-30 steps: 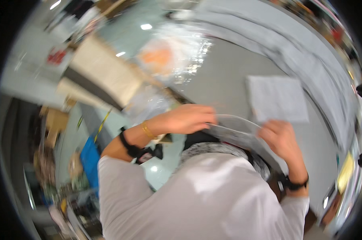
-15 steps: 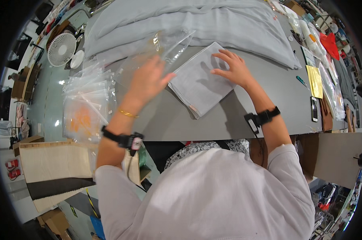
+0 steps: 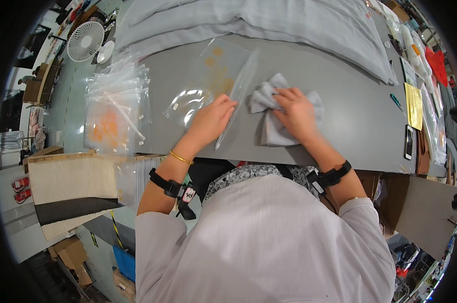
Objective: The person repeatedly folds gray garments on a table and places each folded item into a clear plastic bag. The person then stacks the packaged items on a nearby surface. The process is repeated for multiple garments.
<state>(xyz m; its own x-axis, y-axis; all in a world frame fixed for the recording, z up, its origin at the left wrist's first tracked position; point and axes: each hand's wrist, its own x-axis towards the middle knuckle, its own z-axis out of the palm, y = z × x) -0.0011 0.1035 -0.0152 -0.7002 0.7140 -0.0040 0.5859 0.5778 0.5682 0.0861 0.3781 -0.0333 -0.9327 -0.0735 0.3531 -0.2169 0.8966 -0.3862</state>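
Note:
My left hand (image 3: 211, 120) pinches the open-looking right edge of a clear plastic bag (image 3: 200, 70), which lies on the grey table (image 3: 362, 134) and has orange marks on it. To its right, my right hand (image 3: 295, 112) is closed over a light grey folded cloth (image 3: 277, 132). The cloth is gathered and bunched under the fingers, its lower part hanging in a flatter fold toward me. A small gap separates the bag from the cloth.
A pile of clear bags (image 3: 109, 108) lies at the table's left edge. Large layered grey fabric (image 3: 248, 22) covers the far side. A white fan (image 3: 85, 41) stands far left. At right are a phone (image 3: 408, 142), a yellow sheet (image 3: 413, 107) and a small green tool (image 3: 396, 102).
The clear bag has come nearer and lies flatter, its edge now in my left hand. Under my right hand, the flat folded cloth has been gathered up and bunched.

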